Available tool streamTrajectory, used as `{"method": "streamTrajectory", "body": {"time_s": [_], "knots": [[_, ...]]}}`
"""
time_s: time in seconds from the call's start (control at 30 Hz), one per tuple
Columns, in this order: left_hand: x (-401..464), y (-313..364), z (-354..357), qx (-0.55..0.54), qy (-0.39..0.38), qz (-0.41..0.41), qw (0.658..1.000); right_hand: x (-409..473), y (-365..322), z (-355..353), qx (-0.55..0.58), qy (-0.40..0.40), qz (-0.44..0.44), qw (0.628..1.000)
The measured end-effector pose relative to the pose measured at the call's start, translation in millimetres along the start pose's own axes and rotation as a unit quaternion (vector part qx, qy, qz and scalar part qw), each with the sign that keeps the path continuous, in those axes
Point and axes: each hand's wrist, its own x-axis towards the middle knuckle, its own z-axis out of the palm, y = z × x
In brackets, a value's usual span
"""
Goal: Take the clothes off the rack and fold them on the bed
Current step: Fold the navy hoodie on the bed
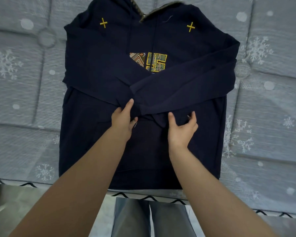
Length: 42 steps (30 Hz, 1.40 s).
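A dark navy hoodie point(143, 151) lies flat, front up, on the bed, hood at the far end. It has yellow cross marks near both shoulders and a yellow patterned patch on the chest. Both sleeves are folded inward across the front and their cuffs meet near the middle. My left hand point(124, 117) rests on the left sleeve's cuff with fingers on the fabric. My right hand point(183, 127) hovers just over the right cuff and the pocket area, fingers spread and curled, holding nothing that I can see. No rack is in view.
The bed point(24, 100) has a grey quilted cover with white snowflakes and a zigzag-trimmed near edge. My legs in grey trousers point(149, 218) stand against that edge. Bare cover lies on both sides of the hoodie.
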Motion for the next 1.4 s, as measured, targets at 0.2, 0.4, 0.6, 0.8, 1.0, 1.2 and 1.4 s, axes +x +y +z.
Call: {"method": "streamTrajectory", "body": {"time_s": [0.2,0.4,0.6,0.8,1.0,1.2,1.4], "knots": [[-1.8,2.5,-16.2,0.296,0.085,0.185,0.933,8.8,-12.8,4.7,0.119,-0.028,0.153,0.981],[-8.5,-10.9,-33.9,0.263,0.065,0.168,0.948,0.6,-2.3,0.0,0.168,-0.044,0.180,0.968],[0.1,-7.9,-37.1,0.360,0.072,0.138,0.920,1.1,1.2,-3.3,0.129,-0.008,0.149,0.980],[-18.0,-1.6,-42.8,0.496,0.126,0.491,0.705,-10.5,-17.0,0.5,-0.120,0.155,-0.173,0.965],[6.5,-11.8,-36.3,0.710,-0.056,0.541,0.447,0.8,-7.4,36.2,-0.401,-0.092,-0.403,0.817],[33.4,-19.7,-39.7,0.776,-0.054,0.452,0.437,29.9,12.6,36.0,-0.552,-0.164,-0.372,0.728],[27.1,-10.5,-31.1,0.802,-0.073,0.398,0.440,32.7,0.3,36.6,-0.588,-0.214,-0.326,0.709]]}}
